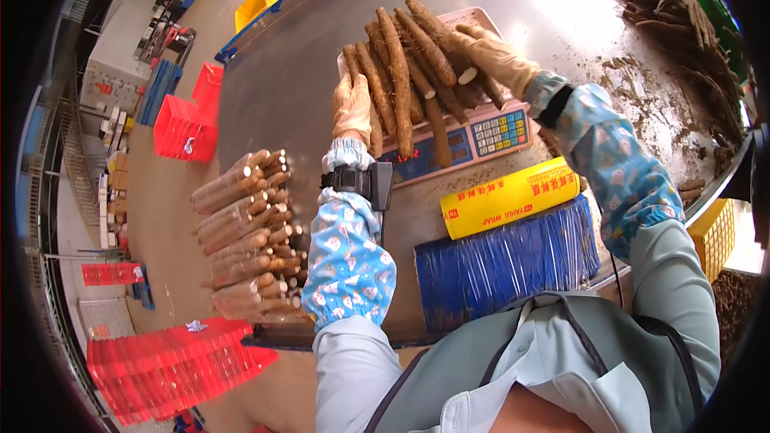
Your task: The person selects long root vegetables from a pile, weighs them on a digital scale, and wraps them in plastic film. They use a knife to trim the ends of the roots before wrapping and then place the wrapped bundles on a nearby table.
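Observation:
A pile of brown yam roots (394, 72) lies on a pink digital weighing scale (505, 132) with a lit red display. My left hand (352, 108), in a pale glove, rests against the left side of the pile with its fingers along the outer roots. At the pile's right my gloved right hand (496, 57) lies over the upper roots, its palm hidden. Whether either hand grips a root cannot be made out. Just below the scale lies a yellow roll of cling wrap (511, 197), beside a blue film-covered block (508, 258).
Wrapped bundles of cut yams (252, 240) are stacked at the table's left edge. A heap of long thin roots (686, 42) covers the far right, with loose soil (637, 87) beside it. Red crates (174, 367) stand on the floor left of the metal table (277, 90).

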The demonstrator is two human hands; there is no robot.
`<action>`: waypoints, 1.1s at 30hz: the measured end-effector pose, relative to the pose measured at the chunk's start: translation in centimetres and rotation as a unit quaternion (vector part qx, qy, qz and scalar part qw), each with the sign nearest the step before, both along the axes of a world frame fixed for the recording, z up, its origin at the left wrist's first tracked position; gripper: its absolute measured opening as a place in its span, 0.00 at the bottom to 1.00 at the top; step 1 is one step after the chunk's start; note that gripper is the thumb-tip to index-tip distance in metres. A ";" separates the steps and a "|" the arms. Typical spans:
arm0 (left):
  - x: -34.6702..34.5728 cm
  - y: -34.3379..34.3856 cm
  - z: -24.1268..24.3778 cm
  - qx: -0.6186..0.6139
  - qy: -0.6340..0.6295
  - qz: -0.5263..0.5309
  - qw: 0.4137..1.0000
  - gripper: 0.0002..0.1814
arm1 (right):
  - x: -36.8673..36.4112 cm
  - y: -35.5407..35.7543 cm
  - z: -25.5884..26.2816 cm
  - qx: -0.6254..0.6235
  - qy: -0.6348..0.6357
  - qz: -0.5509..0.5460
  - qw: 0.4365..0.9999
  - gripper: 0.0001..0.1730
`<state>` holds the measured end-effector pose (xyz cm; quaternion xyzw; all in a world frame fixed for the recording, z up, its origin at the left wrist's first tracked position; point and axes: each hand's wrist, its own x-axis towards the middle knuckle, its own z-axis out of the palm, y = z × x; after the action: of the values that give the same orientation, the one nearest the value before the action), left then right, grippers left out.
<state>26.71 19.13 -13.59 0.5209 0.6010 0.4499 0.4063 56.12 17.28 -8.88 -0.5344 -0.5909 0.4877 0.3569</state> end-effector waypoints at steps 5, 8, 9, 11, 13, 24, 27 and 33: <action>-4.1 -0.6 -1.2 0.017 0.045 0.009 0.999 0.23 | 4.2 -7.3 1.7 0.001 0.020 0.013 1.000 0.33; -3.5 -0.3 -0.9 -0.022 0.003 -0.031 0.999 0.23 | 10.0 -12.7 -0.6 -0.022 0.088 0.007 0.996 0.30; -3.3 -0.5 -0.6 -0.026 -0.020 -0.037 0.999 0.23 | 11.0 -15.1 0.1 -0.021 0.058 -0.013 0.998 0.28; -2.9 -1.2 0.1 -0.005 0.022 0.002 1.000 0.24 | 12.3 -19.4 0.8 -0.095 0.017 -0.101 0.990 0.27; -2.9 -1.6 0.7 -0.010 0.038 -0.006 0.999 0.25 | 14.3 -23.3 0.0 -0.110 0.063 -0.153 0.980 0.24; -4.4 -3.4 2.1 -0.007 0.224 0.046 0.973 0.27 | 16.0 -31.9 -8.1 -0.149 0.270 -0.273 0.911 0.19; -4.0 -4.0 2.0 -0.033 0.266 0.016 0.963 0.24 | 14.4 -32.1 -8.0 -0.138 0.218 -0.264 0.929 0.18; -1.9 -5.5 3.0 0.013 0.359 0.020 0.933 0.27 | 13.1 -32.8 -7.6 -0.142 0.166 -0.228 0.949 0.18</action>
<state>24.83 13.65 -10.57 0.6406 0.7113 0.2489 0.1476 69.20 -15.52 -16.46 -0.6114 -0.3102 0.5544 0.4719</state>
